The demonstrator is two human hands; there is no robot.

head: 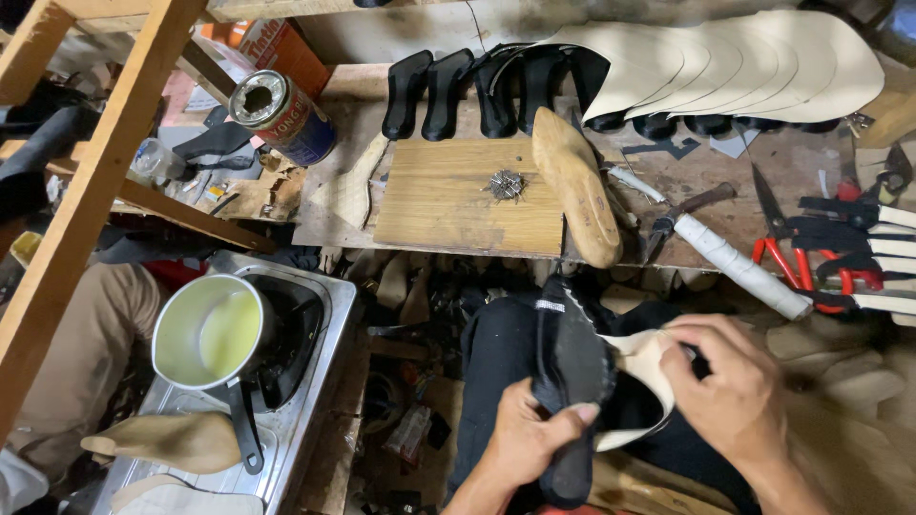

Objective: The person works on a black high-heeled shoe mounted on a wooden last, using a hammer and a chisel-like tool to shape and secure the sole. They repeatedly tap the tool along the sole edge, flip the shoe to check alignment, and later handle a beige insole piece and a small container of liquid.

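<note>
My left hand [528, 437] grips a black shoe upper [572, 367] from below, thumb pressed on its sole side. My right hand [730, 386] holds the cream inner lining [641, 360] of the same upper and pulls at its edge. Both hands work over my lap, in front of a wooden workbench [458, 195]. A wooden shoe last [575, 181] lies on the bench just above the hands, beside a small heap of nails [507, 184].
A row of black heels [448, 91] and cream insoles [735, 62] lines the bench's back. Red-handled scissors [784, 243], a white-wrapped tool [739, 265] and a tin can [279, 114] lie about. At left, a pan [215, 334] sits on a stove, next to wooden beams [91, 191].
</note>
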